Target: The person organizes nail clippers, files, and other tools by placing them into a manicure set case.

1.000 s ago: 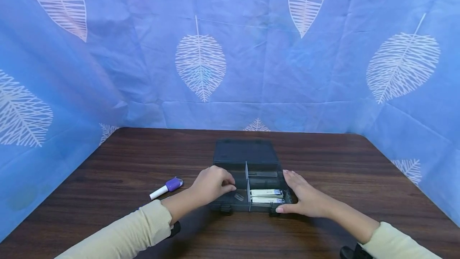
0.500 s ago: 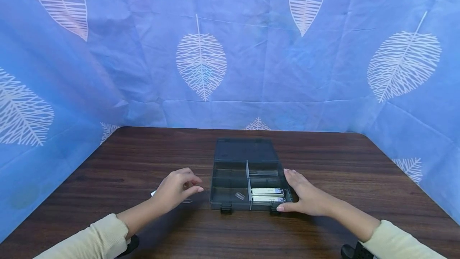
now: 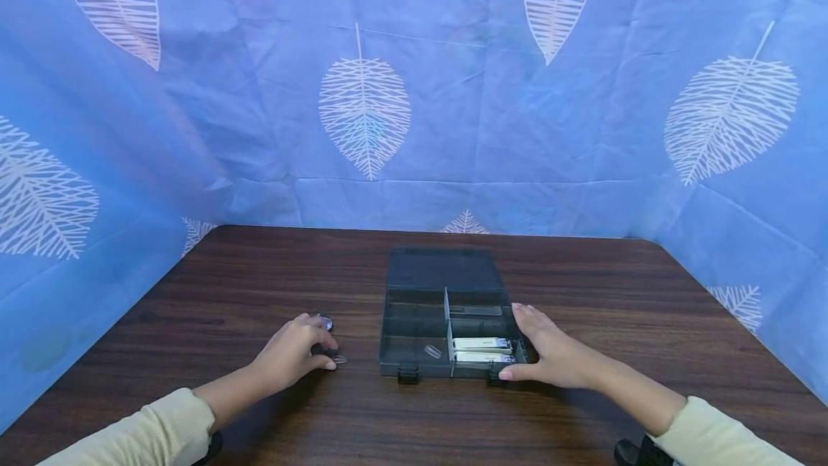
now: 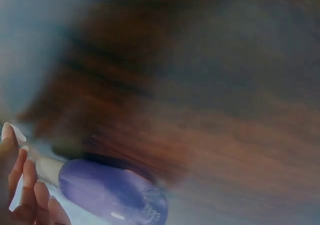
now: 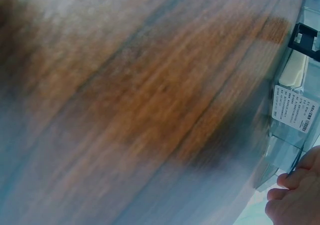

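Two hands show from my post, the left one (image 3: 291,358) covering most of a purple-capped piece (image 4: 112,192) on the worktop (image 3: 446,423); only a shiny end peeks past its knuckles in the head view. My left wrist view gives me its smooth, rounded purple part and a white end, the bottom edge cropping it. That grip hangs with thumb and fingers apart, fingers bent; whether it touches anything I can't tell. By the thumb lies a clear curved bit (image 3: 340,359), too small to make out. The right hand (image 3: 550,354) rests spread round a corner of the smoky plastic box (image 3: 430,371), its thumb partly hiding one black latch. Inside the open box, an upright divider (image 3: 448,329) parts the sections: a small clear piece (image 3: 433,352) at front left, two pale slim packs (image 3: 481,343) at front right. I can't read the sticker (image 5: 295,110) in the right wrist view.
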